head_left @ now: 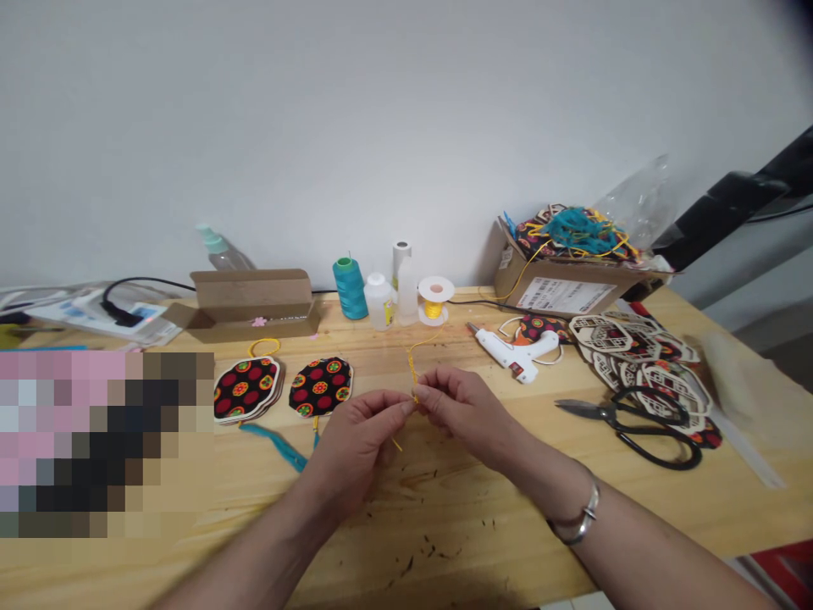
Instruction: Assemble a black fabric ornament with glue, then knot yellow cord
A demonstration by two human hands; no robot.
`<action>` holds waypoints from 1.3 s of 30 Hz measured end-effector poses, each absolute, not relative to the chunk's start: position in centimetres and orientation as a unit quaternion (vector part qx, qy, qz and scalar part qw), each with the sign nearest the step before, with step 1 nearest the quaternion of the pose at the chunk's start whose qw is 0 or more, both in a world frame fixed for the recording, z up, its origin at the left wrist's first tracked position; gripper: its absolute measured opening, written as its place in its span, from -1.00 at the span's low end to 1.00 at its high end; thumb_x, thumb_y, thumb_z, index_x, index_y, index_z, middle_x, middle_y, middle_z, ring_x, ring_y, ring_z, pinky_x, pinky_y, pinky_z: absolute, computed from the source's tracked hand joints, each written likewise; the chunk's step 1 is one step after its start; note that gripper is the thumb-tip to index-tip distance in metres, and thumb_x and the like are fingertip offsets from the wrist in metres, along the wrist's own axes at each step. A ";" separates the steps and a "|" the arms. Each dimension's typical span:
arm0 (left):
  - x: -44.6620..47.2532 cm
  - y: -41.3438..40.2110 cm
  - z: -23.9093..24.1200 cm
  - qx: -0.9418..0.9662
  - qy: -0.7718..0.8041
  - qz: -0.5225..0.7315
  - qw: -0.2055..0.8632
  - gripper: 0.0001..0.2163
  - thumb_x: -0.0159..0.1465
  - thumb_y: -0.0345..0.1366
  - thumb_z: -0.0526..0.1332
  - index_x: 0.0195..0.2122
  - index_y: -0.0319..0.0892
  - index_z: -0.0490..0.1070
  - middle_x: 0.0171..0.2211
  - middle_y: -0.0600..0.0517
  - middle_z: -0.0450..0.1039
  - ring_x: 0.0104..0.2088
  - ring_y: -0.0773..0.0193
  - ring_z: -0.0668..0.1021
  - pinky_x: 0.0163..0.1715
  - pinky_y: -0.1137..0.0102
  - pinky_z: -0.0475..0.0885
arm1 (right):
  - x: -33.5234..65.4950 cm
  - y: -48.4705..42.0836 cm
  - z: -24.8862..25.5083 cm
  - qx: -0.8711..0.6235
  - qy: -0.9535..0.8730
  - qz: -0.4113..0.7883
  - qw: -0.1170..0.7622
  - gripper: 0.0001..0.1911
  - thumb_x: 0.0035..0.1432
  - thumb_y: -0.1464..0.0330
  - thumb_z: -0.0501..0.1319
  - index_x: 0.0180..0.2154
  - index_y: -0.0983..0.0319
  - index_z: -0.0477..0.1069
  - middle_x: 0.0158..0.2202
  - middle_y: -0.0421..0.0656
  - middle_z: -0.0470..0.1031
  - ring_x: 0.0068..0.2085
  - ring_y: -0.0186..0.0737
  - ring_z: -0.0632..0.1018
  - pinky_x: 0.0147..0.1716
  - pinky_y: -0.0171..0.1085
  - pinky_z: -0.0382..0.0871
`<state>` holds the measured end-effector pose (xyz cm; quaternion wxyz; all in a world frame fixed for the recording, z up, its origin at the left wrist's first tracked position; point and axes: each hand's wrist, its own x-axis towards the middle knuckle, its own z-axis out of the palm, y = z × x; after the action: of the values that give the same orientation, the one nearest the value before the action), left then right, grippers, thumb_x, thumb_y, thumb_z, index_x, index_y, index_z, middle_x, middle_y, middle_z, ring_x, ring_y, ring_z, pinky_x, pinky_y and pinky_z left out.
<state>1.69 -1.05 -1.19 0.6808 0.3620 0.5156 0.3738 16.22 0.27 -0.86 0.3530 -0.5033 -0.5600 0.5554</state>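
Note:
A thin yellow cord (pixel 412 363) runs up from between my fingertips toward a white spool of yellow cord (pixel 435 307). My left hand (pixel 365 432) pinches the cord from the left, and a short end pokes out below. From the right, my right hand (pixel 461 411) pinches it at the same spot, the two thumbs almost touching. Whether there is a knot between the fingers is hidden. Left of my hands lie a patterned fabric piece (pixel 321 385) with a teal tassel partly behind my left hand, and a stack of similar pieces (pixel 246 390) with a yellow loop and teal strands.
A white glue gun (pixel 517 352) and black-handled scissors (pixel 626 417) lie to the right, near a pile of patterned pieces (pixel 648 364). Along the wall stand a full cardboard box (pixel 565 284), teal thread cone (pixel 351 288), bottles (pixel 379 303) and an open carton (pixel 254 305). A blurred patch covers the left.

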 end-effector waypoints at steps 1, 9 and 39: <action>1.7 -1.0 -1.2 0.359 0.518 0.377 0.678 -0.85 0.02 -0.24 0.30 -0.48 -0.22 0.50 -0.74 0.22 0.21 -0.76 0.60 0.13 -0.79 0.64 -0.03 | 16.2 0.3 -0.8 -0.504 -0.563 0.554 0.349 -0.84 0.03 0.30 0.13 -0.49 0.26 0.29 -0.62 -0.31 0.22 -0.59 -0.45 0.22 -0.61 -0.40 0.09; 1.7 -1.0 -1.7 0.355 0.525 0.373 0.678 -0.84 0.01 -0.21 0.29 -0.50 -0.22 0.45 -0.76 0.23 0.14 -0.78 0.58 0.09 -0.79 0.61 -0.09 | 16.3 0.4 -0.6 -0.521 -0.588 0.520 0.335 -0.89 -0.01 0.41 0.15 -0.54 0.27 0.29 -0.63 -0.32 0.22 -0.58 -0.45 0.21 -0.57 -0.40 0.09; 1.7 -2.1 -2.5 0.770 0.471 0.359 0.237 -0.84 0.13 -0.47 0.11 -0.42 -0.11 0.45 0.10 -0.02 0.13 0.02 0.13 0.31 -0.04 0.20 0.29 | 16.7 0.7 -1.2 -0.523 -0.571 0.503 0.384 -0.87 0.06 0.38 0.10 -0.51 0.24 0.27 -0.57 -0.28 0.33 -0.57 -0.43 0.25 -0.56 -0.38 0.11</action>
<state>1.69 -2.11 -2.46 0.2365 0.7703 0.4707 0.3595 16.67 0.73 -1.18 0.3841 -0.5231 -0.5708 0.5030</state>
